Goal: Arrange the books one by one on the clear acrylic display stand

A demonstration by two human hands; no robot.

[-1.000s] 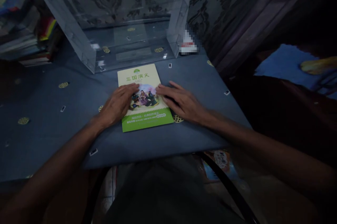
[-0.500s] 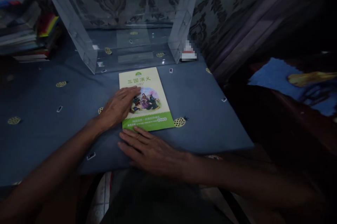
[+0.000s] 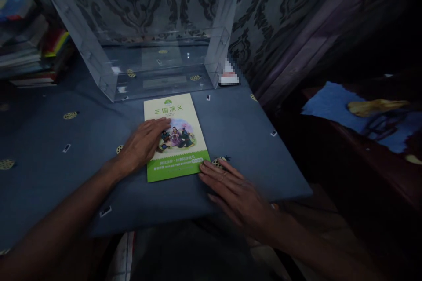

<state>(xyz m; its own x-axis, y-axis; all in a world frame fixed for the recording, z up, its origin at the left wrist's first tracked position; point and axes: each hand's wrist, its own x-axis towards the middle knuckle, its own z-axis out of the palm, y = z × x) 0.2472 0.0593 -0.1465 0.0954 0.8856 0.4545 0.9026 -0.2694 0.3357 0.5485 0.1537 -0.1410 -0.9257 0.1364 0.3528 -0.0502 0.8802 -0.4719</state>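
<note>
A closed book (image 3: 178,140) with a cream and green cover and a picture of several figures lies flat on the blue tablecloth (image 3: 237,131). My left hand (image 3: 141,142) rests across the book's left edge, fingers stretched over the cover toward the picture. At the book's lower right corner is my right hand (image 3: 234,188), its fingers extended and the tips touching or just over that corner. A ring shows on one of its fingers. Neither hand grips anything.
A clear plastic shelf box (image 3: 216,63) stands behind the book. To the left rises a stack of books (image 3: 33,52). A small pixelated object (image 3: 230,76) sits right of the box. Patterned curtain (image 3: 263,4) hangs behind; a blue cloth (image 3: 332,105) lies off to the right.
My right hand has moved rightward from below the book's bottom edge to its lower right corner. My left hand stays on the cover. The whole view has shifted slightly.
</note>
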